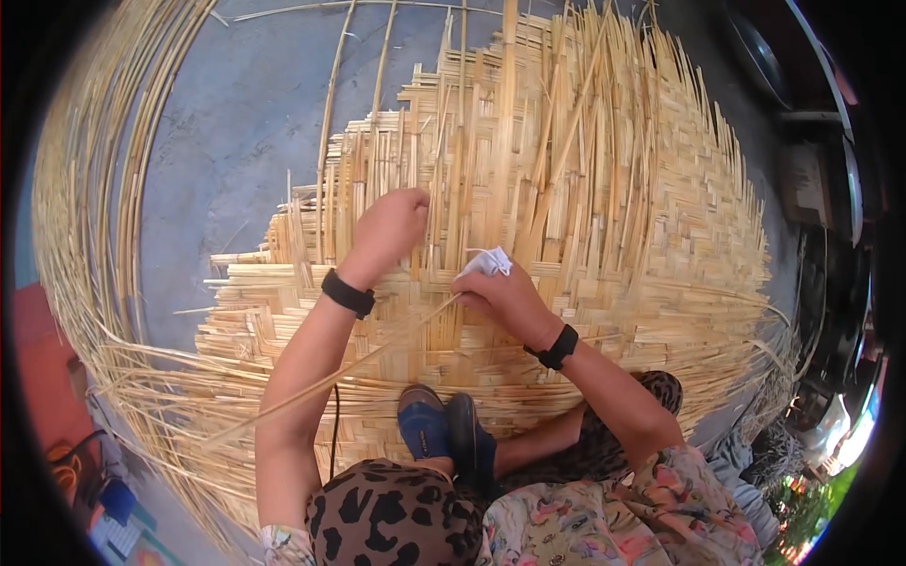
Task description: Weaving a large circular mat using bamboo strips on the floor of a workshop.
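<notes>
My left hand (394,226), closed, is raised over a partly woven mat (698,236) of pale cane strips, among loose upright strips at its middle. What its fingers hold, if anything, is hidden. My right hand (500,302), to the right and lower, is closed on a long thin cane strip (377,340) that runs down leftward across my left forearm. White wrapping (489,262) covers part of that hand's fingers. My feet in dark blue shoes (423,424) rest on the mat.
Grey concrete floor (226,132) shows beyond the stepped upper-left edge of the mat. Long loose strips (94,189) curve along the left. Dark objects (802,179) and a tangle of strips (774,349) line the right side. A red surface (47,368) is at the far left.
</notes>
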The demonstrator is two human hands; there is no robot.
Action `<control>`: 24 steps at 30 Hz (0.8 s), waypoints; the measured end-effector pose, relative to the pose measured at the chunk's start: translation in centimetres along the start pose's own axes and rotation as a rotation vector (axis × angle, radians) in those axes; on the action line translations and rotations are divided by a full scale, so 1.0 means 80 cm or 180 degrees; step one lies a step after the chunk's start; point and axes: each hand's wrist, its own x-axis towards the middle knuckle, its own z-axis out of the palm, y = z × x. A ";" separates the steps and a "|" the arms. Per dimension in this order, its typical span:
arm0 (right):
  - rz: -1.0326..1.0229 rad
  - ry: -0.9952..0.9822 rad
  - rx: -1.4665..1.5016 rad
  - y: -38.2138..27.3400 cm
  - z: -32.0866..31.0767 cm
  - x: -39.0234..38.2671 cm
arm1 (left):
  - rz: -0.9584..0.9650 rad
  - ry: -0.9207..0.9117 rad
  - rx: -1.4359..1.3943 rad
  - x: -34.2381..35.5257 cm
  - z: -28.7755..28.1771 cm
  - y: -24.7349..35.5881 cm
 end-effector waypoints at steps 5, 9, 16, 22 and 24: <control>-0.0330 0.0210 -0.0148 0.009 -0.002 -0.014 | -0.0960 -0.0739 -0.1986 -0.011 -0.007 0.032; 0.0206 0.0497 0.0269 0.007 0.006 -0.026 | -0.0551 -0.0115 -0.0759 -0.011 0.009 0.042; 0.0916 0.1151 0.1070 0.017 0.026 -0.016 | -0.0311 -0.0070 -0.0151 -0.022 0.021 0.017; 0.0542 0.1317 0.0942 0.007 0.022 -0.025 | -0.1377 -0.1038 -0.1299 -0.008 -0.007 0.019; 0.0742 0.1334 0.1000 0.011 0.023 -0.020 | -0.0971 -0.0720 -0.1369 -0.024 -0.001 0.018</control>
